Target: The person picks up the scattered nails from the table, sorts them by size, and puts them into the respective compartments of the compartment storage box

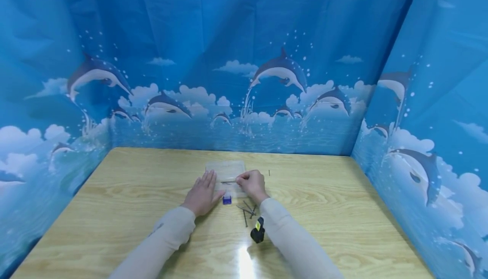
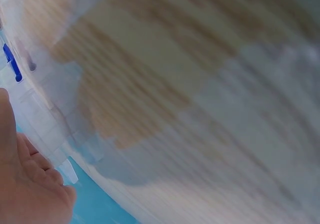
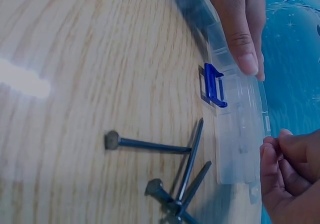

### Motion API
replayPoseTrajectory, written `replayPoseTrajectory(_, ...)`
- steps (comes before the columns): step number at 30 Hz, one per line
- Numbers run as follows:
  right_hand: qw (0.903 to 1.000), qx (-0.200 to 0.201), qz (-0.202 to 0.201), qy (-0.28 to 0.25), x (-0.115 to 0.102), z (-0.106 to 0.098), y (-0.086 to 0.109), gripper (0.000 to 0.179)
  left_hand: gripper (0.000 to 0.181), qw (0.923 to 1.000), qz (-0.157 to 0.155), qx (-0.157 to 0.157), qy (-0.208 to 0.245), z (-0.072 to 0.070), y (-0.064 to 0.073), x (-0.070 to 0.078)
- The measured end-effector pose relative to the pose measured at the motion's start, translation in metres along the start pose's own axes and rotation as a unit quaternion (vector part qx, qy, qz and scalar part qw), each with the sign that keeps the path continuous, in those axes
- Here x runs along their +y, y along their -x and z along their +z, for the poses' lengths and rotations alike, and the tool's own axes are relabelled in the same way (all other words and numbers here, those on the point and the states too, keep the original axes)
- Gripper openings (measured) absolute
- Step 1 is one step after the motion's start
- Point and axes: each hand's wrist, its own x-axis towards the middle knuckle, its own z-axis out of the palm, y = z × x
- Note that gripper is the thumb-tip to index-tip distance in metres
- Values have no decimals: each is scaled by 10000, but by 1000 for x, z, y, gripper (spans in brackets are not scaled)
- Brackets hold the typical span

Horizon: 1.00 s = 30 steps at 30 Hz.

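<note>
A clear plastic box [image 1: 238, 191] with a blue latch [image 1: 227, 200] lies with its lid [image 1: 225, 167] folded back on the table. My left hand [image 1: 201, 196] rests along the box's left side, fingers fairly straight; the right wrist view shows its thumb over the clear plastic. Over the box's right part, my right hand [image 1: 252, 184] pinches a thin dark nail [image 1: 228, 182] between thumb and fingertips; in the right wrist view the nail is hidden. Several large nails [image 3: 155, 145] lie crossed on the table in front of the box.
One small nail [image 1: 269, 172] stands or lies alone to the right of the lid; I cannot tell which. A black object with a yellow patch [image 1: 258, 230] is beside the right sleeve. A dolphin-print curtain [image 1: 228, 80] borders the wooden table [image 1: 152, 177].
</note>
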Motion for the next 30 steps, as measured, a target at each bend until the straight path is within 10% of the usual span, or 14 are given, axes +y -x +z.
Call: replayPoseTrajectory(30, 9980, -487, -339, 223, 39, -52, 60, 12, 71, 9999, 46, 15, -93, -3, 3, 3)
